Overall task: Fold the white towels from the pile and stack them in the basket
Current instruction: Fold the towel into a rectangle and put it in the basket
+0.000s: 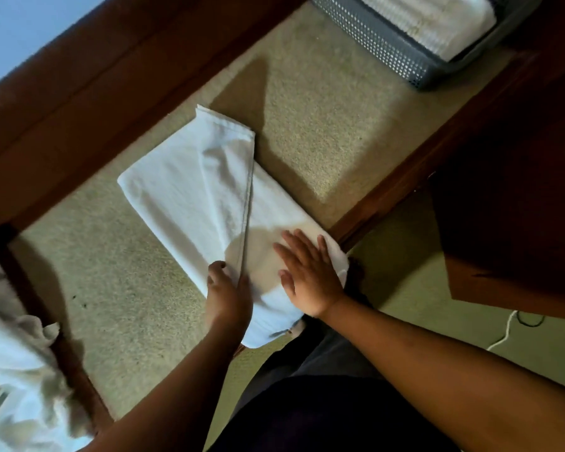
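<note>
A white towel (190, 194), partly folded, lies on the beige-topped table (323, 125). One layer is doubled over, its edge running down the middle. My left hand (225, 291) grips that folded edge at the near end, thumb on top. Lying flat with fingers spread, my right hand (310, 275) presses the towel's near right part at the table edge. A grey perforated basket (379, 37) stands at the far right with folded white towels (437, 21) inside. The pile of crumpled white towels (17, 360) sits at the lower left.
A dark wooden frame (88, 102) borders the table top along its far side and near edge. A brown cabinet or box (519, 207) stands to the right. On the green floor lies a white cable (503, 337).
</note>
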Tool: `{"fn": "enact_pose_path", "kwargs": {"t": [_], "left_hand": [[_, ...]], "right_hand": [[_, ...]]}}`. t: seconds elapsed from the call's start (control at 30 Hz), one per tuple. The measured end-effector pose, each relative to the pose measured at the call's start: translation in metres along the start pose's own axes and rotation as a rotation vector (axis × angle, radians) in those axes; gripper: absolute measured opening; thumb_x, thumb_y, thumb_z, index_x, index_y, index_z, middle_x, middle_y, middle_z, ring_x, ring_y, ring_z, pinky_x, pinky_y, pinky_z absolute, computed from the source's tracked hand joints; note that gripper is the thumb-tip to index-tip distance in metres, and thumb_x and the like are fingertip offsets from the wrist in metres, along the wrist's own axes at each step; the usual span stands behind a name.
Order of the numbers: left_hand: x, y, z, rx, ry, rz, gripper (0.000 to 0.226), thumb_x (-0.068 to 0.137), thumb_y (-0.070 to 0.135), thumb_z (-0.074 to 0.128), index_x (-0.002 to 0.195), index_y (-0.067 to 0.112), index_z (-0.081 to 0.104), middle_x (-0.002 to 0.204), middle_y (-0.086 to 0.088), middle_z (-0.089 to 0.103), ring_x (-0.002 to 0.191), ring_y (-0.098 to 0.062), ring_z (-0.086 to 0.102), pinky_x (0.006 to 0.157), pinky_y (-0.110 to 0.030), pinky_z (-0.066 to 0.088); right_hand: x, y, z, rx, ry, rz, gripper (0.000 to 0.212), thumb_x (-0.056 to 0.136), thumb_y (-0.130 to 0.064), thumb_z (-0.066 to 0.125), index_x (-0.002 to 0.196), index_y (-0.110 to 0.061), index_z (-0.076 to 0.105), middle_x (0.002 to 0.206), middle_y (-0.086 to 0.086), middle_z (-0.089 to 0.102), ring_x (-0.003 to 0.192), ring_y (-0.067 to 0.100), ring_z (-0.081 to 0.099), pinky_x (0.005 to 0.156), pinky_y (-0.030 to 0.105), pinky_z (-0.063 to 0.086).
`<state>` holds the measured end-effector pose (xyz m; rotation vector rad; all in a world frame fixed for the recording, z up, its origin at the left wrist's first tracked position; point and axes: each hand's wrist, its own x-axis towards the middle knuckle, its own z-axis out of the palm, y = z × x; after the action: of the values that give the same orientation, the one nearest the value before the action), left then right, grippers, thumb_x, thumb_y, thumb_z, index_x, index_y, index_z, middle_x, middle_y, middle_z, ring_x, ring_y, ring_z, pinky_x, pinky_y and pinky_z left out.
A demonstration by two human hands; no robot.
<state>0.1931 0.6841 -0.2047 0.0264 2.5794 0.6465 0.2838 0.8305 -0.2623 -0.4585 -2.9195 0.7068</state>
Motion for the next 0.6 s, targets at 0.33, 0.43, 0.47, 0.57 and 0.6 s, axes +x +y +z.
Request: {"fn": "enact_pose_path", "kwargs": {"t": [0.33, 0.43, 0.47, 0.57, 0.6], "left_hand": [[0.111, 0.068, -0.032, -0.016, 0.121, 0.113, 0.048, 0.094, 0.006, 0.043, 0.138, 0.024, 0.037, 0.140, -0.004, 0.034, 0.122, -0.031, 0.045, 0.092, -0.044, 0.046], [0.163, 0.097, -0.062, -0.221, 0.174, -0.010, 0.025, 0.093, 0.008, 0.042, 0.114, 0.020, 0.051, 0.113, -0.003, 0.054, 0.105, -0.029, 0.054, 0.083, -0.036, 0.043], [0.178, 0.102, -0.073, -0.294, 0.200, -0.082, 0.020, 0.093, 0.009, 0.043, 0.109, 0.018, 0.051, 0.100, -0.001, 0.056, 0.097, -0.028, 0.055, 0.078, -0.034, 0.041], [0.214, 0.080, -0.098, -0.487, 0.234, -0.314, 0.020, 0.092, 0.017, 0.047, 0.110, 0.012, 0.053, 0.087, -0.002, 0.056, 0.087, -0.028, 0.056, 0.077, -0.037, 0.049], [0.221, 0.066, -0.102, -0.548, 0.203, -0.365, 0.024, 0.088, 0.021, 0.050, 0.108, 0.009, 0.054, 0.089, -0.008, 0.060, 0.084, -0.030, 0.059, 0.074, -0.040, 0.053]], "right_hand": [[0.089, 0.010, -0.006, -0.123, -0.290, -0.237, 0.069, 0.095, -0.047, 0.044, 0.158, -0.028, 0.023, 0.168, -0.002, 0.005, 0.155, 0.018, 0.003, 0.121, 0.045, 0.007], [0.118, 0.016, -0.008, -0.144, -0.324, -0.305, 0.072, 0.096, -0.055, 0.045, 0.158, -0.027, 0.023, 0.168, 0.003, 0.004, 0.155, 0.023, 0.003, 0.121, 0.047, 0.010], [0.129, 0.017, -0.007, -0.158, -0.325, -0.315, 0.073, 0.095, -0.057, 0.044, 0.159, -0.027, 0.022, 0.168, 0.004, 0.004, 0.155, 0.024, 0.003, 0.120, 0.047, 0.011], [0.170, 0.015, -0.004, -0.200, -0.281, -0.340, 0.076, 0.095, -0.063, 0.043, 0.158, -0.026, 0.025, 0.168, 0.005, 0.009, 0.155, 0.025, 0.006, 0.119, 0.049, 0.016], [0.188, 0.012, -0.003, -0.215, -0.267, -0.353, 0.076, 0.095, -0.064, 0.042, 0.158, -0.025, 0.026, 0.168, 0.006, 0.010, 0.155, 0.025, 0.007, 0.119, 0.049, 0.016]]}}
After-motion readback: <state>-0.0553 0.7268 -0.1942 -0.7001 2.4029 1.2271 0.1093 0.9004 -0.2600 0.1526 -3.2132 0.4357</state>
